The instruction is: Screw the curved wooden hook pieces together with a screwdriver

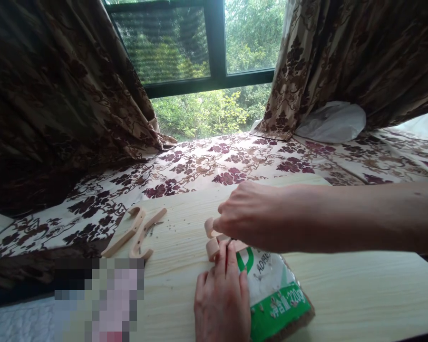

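Note:
My left hand (223,297) lies on a green and white packet (280,294), its fingers pressed down and holding a curved wooden hook (212,248) near the packet's top edge. Above it, my right hand (248,213) is closed in a fist over the same spot. A small dark tip shows beneath the fist, but what the fist holds is hidden. Another curved wooden end (209,227) sticks out beside the fist. To the left, a wooden hook-shaped piece (142,237) lies next to a second wooden piece (126,232), with thin metal bits by them.
Small dark specks (171,225) are scattered on the pale wooden board (178,285). Behind it spreads a flowered cloth (228,161) up to a window (217,42) between patterned curtains (57,71). A white plastic bag (335,121) rests at the back right. A blurred patch covers the lower left.

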Action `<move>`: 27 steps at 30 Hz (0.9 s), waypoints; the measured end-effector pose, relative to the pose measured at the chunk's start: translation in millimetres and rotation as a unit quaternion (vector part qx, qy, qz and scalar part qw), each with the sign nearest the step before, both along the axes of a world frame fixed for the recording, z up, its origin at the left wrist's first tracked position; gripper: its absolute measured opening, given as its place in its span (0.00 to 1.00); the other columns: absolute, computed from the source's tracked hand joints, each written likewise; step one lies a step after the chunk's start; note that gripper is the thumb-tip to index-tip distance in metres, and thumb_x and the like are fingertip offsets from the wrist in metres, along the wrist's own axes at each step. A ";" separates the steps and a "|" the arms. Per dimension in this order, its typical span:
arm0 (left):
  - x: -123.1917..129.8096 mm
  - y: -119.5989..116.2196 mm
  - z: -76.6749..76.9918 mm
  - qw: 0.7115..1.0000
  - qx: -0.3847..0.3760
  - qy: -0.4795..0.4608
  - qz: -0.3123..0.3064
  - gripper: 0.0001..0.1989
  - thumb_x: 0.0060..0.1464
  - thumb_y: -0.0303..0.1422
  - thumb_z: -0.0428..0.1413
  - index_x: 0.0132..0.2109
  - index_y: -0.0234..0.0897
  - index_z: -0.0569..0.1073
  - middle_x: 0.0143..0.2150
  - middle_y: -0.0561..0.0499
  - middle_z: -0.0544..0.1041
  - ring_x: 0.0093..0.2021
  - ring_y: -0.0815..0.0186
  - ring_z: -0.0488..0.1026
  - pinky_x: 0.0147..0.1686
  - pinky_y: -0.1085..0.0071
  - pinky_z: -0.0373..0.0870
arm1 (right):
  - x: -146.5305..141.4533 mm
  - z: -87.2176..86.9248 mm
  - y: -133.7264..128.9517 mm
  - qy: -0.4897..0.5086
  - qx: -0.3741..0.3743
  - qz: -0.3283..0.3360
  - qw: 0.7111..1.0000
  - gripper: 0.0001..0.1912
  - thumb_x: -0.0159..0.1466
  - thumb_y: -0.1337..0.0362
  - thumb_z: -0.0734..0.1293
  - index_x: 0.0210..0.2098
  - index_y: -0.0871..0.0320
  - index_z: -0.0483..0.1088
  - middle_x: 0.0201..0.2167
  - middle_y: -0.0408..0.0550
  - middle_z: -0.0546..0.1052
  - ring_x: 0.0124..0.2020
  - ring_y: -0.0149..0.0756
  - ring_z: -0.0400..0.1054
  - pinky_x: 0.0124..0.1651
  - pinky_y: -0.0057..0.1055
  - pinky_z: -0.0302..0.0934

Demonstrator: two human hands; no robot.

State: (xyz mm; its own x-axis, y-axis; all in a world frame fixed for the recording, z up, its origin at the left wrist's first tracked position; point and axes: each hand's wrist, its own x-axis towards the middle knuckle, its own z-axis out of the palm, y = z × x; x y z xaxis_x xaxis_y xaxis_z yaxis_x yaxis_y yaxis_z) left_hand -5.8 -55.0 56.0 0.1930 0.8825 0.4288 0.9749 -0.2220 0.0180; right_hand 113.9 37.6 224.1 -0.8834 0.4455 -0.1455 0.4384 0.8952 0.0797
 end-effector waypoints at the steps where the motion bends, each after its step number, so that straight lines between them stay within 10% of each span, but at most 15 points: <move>1: 0.2 0.0 -0.1 1.000 -0.007 -0.004 0.002 0.22 0.59 0.26 0.44 0.59 0.38 0.64 0.56 0.47 0.71 0.42 0.64 0.73 0.42 0.66 0.67 | 0.8 -0.6 -0.6 0.015 0.012 0.029 0.999 0.03 0.56 0.73 0.64 0.30 0.61 0.70 0.22 0.44 0.69 0.18 0.26 0.51 0.22 0.30 0.44; 27: -5.0 0.7 -3.2 0.998 0.037 -0.018 -0.039 0.20 0.60 0.26 0.41 0.58 0.33 0.64 0.58 0.46 0.69 0.42 0.64 0.73 0.40 0.66 0.68 | -7.4 9.9 5.6 -0.073 0.003 -0.001 0.997 0.07 0.54 0.74 0.66 0.21 0.59 0.69 0.14 0.39 0.65 0.14 0.25 0.49 0.18 0.27 0.43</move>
